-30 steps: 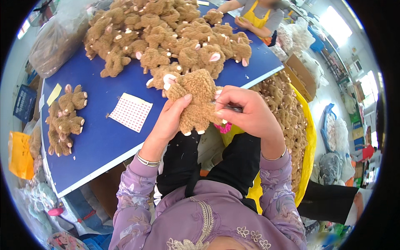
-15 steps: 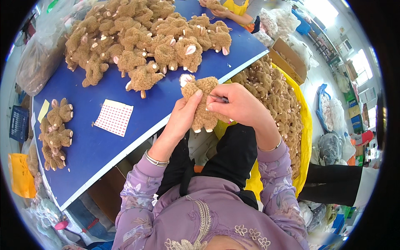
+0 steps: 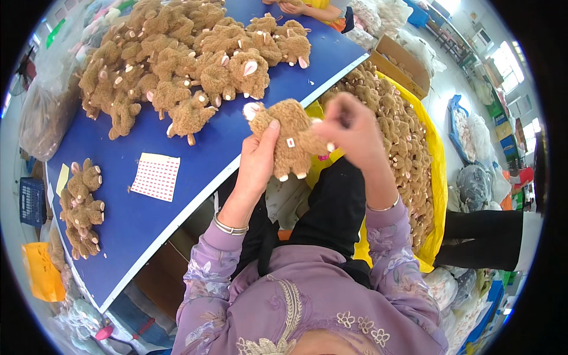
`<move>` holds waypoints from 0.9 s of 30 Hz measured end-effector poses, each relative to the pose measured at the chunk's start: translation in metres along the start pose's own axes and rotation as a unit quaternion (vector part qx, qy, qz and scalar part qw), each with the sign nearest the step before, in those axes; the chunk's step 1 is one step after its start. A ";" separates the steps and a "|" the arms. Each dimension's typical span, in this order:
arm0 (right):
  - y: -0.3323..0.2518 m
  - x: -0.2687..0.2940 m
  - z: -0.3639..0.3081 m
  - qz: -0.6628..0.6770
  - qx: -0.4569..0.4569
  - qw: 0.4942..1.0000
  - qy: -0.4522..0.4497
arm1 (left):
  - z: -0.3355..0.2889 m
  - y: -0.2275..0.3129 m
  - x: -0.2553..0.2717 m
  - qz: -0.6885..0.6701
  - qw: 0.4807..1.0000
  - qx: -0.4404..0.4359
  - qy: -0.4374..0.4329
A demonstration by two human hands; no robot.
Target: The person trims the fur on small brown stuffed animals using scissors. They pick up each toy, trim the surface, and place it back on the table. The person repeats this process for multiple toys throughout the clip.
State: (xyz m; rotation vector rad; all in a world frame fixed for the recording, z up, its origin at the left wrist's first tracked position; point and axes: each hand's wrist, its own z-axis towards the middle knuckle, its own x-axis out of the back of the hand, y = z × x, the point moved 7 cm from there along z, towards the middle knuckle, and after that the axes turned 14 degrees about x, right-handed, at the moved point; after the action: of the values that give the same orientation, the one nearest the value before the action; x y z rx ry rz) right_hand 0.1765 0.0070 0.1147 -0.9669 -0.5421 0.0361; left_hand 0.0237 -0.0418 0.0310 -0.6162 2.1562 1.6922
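Note:
My left hand (image 3: 259, 157) is closed on a brown plush toy (image 3: 287, 121), thumb on top, holding it above my lap by the table's edge. Pale feet point toward me, and a whitish pink-lined ear shows at its upper left. A small white sticker (image 3: 290, 142) with a red mark sits on the toy's body. Just right of the toy is my right hand (image 3: 358, 136), its curled fingers smeared by motion. Something dark shows among them, too blurred to name. On the blue table (image 3: 124, 236) lies a sheet of small red-marked stickers (image 3: 155, 177).
A big heap of similar plush toys (image 3: 171, 59) covers the table's far side; several more (image 3: 83, 210) line its left edge. A yellow-lined container (image 3: 435, 195) full of toys stands at my right. Beyond are a cardboard box (image 3: 402, 65) and another person's hand (image 3: 291, 8).
My right hand has moved right from the toy's middle, where it held a thin dark-ended metal tool. The sticker on the toy's body is now uncovered. My view has shifted slightly.

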 end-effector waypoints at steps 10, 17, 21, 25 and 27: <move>0.051 -0.043 -0.072 0.339 -0.062 0.918 0.195 | 0.010 -0.021 -0.030 0.011 0.997 -0.071 0.002; 0.052 -0.056 -0.059 0.427 -0.089 0.860 0.263 | 0.006 -0.024 -0.034 0.088 0.984 -0.146 0.053; 0.059 -0.057 -0.064 0.402 -0.080 0.877 0.252 | 0.009 -0.029 -0.030 0.075 0.987 -0.136 0.042; 0.057 -0.058 -0.061 0.412 -0.058 0.875 0.248 | 0.009 -0.031 -0.029 0.046 0.992 -0.110 0.033; 0.056 -0.060 -0.059 0.429 -0.052 0.868 0.245 | 0.009 -0.030 -0.029 0.026 0.995 -0.098 0.024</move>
State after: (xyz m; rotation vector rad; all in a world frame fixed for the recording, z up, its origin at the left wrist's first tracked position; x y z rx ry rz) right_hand 0.1623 -0.0221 0.0190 -1.2088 0.3933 0.5507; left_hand 0.0640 -0.0349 0.0185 -0.6652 2.0694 1.9517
